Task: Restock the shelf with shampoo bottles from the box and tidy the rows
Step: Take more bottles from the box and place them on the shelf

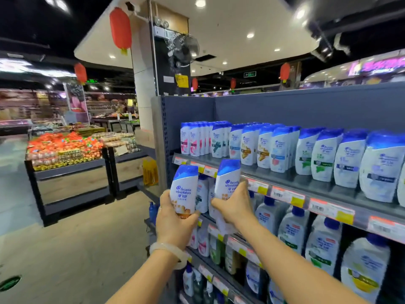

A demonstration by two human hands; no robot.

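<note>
Each of my hands holds one white shampoo bottle with a blue cap, upright in front of the shelf unit. My left hand [175, 220] grips the lower half of the left bottle [183, 187]. My right hand [235, 205] grips the right bottle [228, 178], which is raised close to the front edge of the top shelf [285, 183]. Rows of similar bottles [274, 148] stand on that top shelf, with a gap at the front left. The box is not in view.
Lower shelves [236, 244] carry larger bottles and pump bottles. Price tags [287, 196] line the shelf edges. A pillar [144, 88] with a fan stands behind the unit's left end. Across the aisle floor [76, 249] to the left stand produce stands [65, 154].
</note>
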